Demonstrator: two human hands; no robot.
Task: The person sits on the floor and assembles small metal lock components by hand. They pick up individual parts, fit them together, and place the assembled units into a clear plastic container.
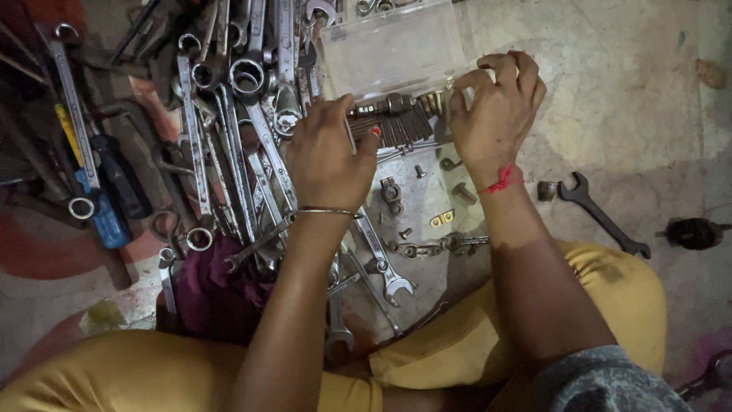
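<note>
A: What have you got there?

B: A clear plastic case [393, 47], lid up, lying on the floor just past my knuckles. Its long axis runs across me, from 1 hand to the other, and the open side faces me. A row of dark bits [396, 126] lies along its near edge, their tips pointing back toward me.

A: And your hands?

B: My left hand [329, 156] is curled, thumb and fingers pinched on a thin metal piece at the case's left end; what piece, I can't tell. My right hand [496, 111] is half closed, fingertips on the case's right corner, steadying it.

A: How far along are you?

B: My guess: the case is open and the bits mostly seated, but loose screws [418, 172] and a small brass plate [441, 219] lie between my wrists, unsorted.

A: What else is around?

B: A heap of spanners [229, 130] left of my left hand, a blue screwdriver [107, 206] beyond it, and 1 black spanner [602, 215] right of my right wrist.
</note>
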